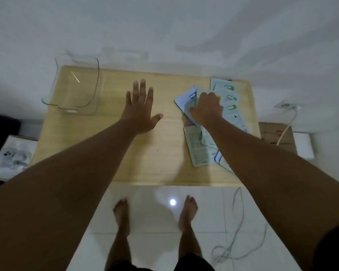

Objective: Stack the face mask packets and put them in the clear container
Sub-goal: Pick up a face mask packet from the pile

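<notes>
Several pale face mask packets (229,98) lie overlapping on the right side of the wooden table (160,153). My right hand (206,107) is curled over the pile and grips a whitish packet (185,101) at its left edge, thumb under it. My left hand (140,108) rests flat on the bare table middle, fingers spread, holding nothing. The clear container (74,87) stands at the table's far left corner with nothing in it, well left of my left hand.
A white wall runs behind the table. A wall socket with a cable (286,118) is at the right. A low box (276,133) stands right of the table, a printed box (12,155) left. A loose cable (237,231) lies on the tiled floor near my bare feet.
</notes>
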The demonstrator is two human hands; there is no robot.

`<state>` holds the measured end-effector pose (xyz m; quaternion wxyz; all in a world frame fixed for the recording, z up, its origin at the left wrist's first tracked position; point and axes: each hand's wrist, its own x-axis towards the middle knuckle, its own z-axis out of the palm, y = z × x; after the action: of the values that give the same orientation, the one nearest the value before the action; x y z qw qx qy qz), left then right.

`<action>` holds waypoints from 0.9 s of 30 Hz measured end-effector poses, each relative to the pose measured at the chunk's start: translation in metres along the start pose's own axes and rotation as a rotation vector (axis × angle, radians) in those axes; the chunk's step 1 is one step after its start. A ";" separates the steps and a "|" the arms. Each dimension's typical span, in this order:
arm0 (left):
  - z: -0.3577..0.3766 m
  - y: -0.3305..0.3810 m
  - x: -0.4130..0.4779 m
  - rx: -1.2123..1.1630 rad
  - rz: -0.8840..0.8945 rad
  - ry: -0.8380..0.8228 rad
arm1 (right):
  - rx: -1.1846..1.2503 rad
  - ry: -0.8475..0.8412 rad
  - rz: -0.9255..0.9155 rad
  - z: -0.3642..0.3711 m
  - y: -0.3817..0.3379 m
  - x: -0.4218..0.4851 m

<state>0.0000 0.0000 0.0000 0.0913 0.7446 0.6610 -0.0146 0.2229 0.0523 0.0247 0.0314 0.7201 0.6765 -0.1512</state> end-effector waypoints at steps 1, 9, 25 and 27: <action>0.007 -0.002 0.003 0.008 -0.015 -0.013 | 0.000 -0.014 0.048 0.006 0.002 0.002; 0.054 -0.031 0.014 -0.058 -0.108 -0.094 | 0.120 0.147 0.085 0.036 0.018 0.019; 0.072 -0.045 0.008 -0.081 -0.076 -0.131 | 0.302 0.390 -0.034 0.011 0.007 0.010; 0.070 -0.046 0.009 -0.092 -0.064 -0.146 | 0.448 0.457 -0.092 -0.002 0.000 0.007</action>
<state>-0.0377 0.0030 -0.0753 0.1728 0.7150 0.6761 -0.0417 0.2237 0.0592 0.0244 -0.2874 0.6930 0.6478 -0.1320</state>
